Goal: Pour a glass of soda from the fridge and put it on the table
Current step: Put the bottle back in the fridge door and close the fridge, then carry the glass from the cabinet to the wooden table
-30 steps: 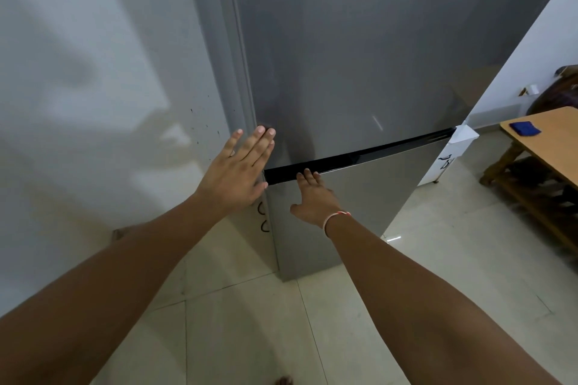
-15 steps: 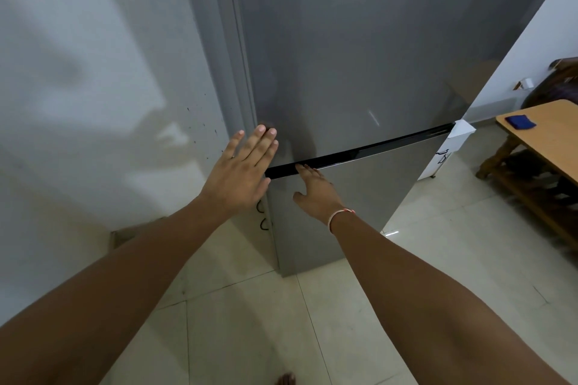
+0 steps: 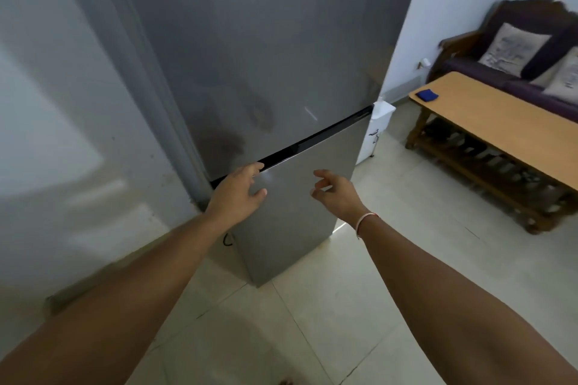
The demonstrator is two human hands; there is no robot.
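Both hands are leaving the fridge: left hand, loosely open, is hovering at the dark gap between its closed doors; right hand, open and empty, is hanging before the lower door. Wooden table is standing right.

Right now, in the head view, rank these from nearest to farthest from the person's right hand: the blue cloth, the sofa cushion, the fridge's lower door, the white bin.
From the right hand:
1. Fridge's lower door, just to its left.
2. White bin, beside the fridge's far corner.
3. Blue cloth, on the wooden table's far end.
4. Sofa cushion, behind the table.
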